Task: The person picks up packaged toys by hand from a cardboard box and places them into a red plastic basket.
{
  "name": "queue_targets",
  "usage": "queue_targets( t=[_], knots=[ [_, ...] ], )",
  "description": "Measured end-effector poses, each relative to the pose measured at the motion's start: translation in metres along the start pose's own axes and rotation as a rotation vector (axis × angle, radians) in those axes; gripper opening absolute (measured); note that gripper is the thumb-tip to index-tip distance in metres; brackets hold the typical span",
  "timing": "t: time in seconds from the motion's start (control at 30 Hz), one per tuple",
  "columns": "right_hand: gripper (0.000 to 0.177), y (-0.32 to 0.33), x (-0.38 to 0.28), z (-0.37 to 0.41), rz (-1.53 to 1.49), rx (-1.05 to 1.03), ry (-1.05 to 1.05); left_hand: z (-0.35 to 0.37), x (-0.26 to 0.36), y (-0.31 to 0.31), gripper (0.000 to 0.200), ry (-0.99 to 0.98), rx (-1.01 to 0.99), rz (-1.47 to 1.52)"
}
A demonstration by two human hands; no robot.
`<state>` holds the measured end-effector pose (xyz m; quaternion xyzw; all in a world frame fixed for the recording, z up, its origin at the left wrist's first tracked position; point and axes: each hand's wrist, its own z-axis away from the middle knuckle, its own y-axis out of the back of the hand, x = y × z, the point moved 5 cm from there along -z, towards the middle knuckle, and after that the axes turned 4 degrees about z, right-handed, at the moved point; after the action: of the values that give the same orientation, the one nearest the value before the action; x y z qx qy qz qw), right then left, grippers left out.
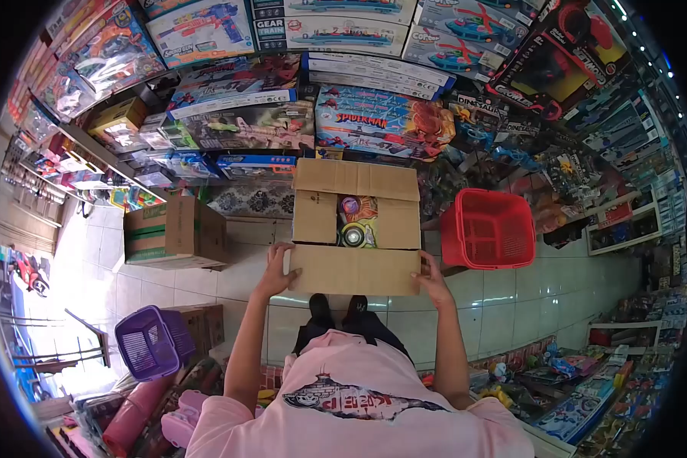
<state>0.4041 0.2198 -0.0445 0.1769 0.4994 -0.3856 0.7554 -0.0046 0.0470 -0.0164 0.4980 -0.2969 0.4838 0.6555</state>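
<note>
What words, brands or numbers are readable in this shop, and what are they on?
"SPIDERMAN": blue box, middle shelf.
"GEAR TRAIN": white train box, top.
"SOUND GUN": gun box, upper left.
"DINE...", ending unclear: dark box.
Upside-down lettering, perhaps "KEEP": pink shirt.
Too small or blurred: remaining packaging, and the open carton's small mark. No readable numbers.

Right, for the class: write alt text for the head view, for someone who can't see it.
A person's left hand and right hand hold the near flap of a partly open box with bright items inside. Toy boxes are stacked ahead; a red basket stands right, a purple basket lower left.
</note>
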Motion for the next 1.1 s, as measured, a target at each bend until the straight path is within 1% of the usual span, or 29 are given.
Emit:
queue_targets(
  t=[0.07,0.1,0.17,0.2,0.27,0.3,0.37,0.4,0.47,0.5,0.57,0.7,0.77,0.9,0.97,1.0,1.07,1.1],
  knots=[
    [0.098,-0.004,-0.023,0.01,0.805,0.355,0.273,0.003,0.024,-0.002,0.093,-0.125,0.332,-0.306],
    [0.098,-0.02,-0.039,0.008,0.825,0.364,0.267,-0.005,0.025,-0.001,0.093,-0.134,0.328,-0.286],
    [0.097,-0.051,-0.076,0.005,1.159,0.502,0.311,-0.014,0.04,0.003,0.092,-0.209,0.373,-0.367],
    [0.097,-0.059,-0.08,-0.006,1.157,0.507,0.31,-0.023,0.043,0.005,0.092,-0.212,0.37,-0.368],
    [0.099,-0.078,-0.086,-0.02,1.364,0.455,0.349,-0.037,0.049,0.001,0.082,-0.281,0.299,-0.607],
    [0.099,-0.086,-0.085,-0.026,1.363,0.458,0.344,-0.041,0.041,0.0,0.082,-0.283,0.294,-0.606],
    [0.08,-0.098,-0.079,-0.041,1.454,0.488,0.222,-0.058,0.02,-0.005,0.054,-0.289,0.28,-0.637],
    [0.08,-0.102,-0.075,-0.045,1.451,0.493,0.226,-0.063,0.012,-0.007,0.054,-0.294,0.281,-0.642],
    [0.048,-0.103,-0.061,-0.053,1.492,0.578,0.131,-0.064,0.003,-0.01,0.03,-0.337,0.347,-0.559],
    [0.048,-0.102,-0.054,-0.054,1.489,0.584,0.132,-0.061,0.003,-0.01,0.03,-0.341,0.345,-0.563],
    [0.025,-0.102,-0.05,-0.051,1.462,0.642,0.287,-0.061,0.003,-0.011,0.019,-0.291,0.262,-0.627],
    [0.025,-0.11,-0.042,-0.033,1.46,0.64,0.285,-0.047,-0.003,-0.016,0.019,-0.271,0.239,-0.652],
    [0.024,-0.112,-0.036,-0.022,1.407,0.567,0.256,-0.033,-0.006,-0.016,0.018,-0.282,0.187,-0.552],
    [0.023,-0.129,-0.022,0.006,1.414,0.556,0.244,-0.002,-0.024,-0.021,0.018,-0.356,0.177,-0.467],
    [0.022,-0.13,-0.015,0.01,1.404,0.561,0.259,0.005,-0.03,-0.025,0.023,-0.383,0.171,-0.416],
    [0.022,-0.132,-0.02,0.013,1.406,0.56,0.257,0.007,-0.025,-0.024,0.023,-0.382,0.17,-0.414],
    [0.021,-0.138,-0.041,0.018,1.298,0.557,0.247,0.014,0.002,-0.014,0.034,-0.387,0.195,-0.425],
    [0.021,-0.135,-0.044,0.013,1.298,0.557,0.247,0.018,0.02,-0.008,0.034,-0.387,0.194,-0.425]
  ],
)
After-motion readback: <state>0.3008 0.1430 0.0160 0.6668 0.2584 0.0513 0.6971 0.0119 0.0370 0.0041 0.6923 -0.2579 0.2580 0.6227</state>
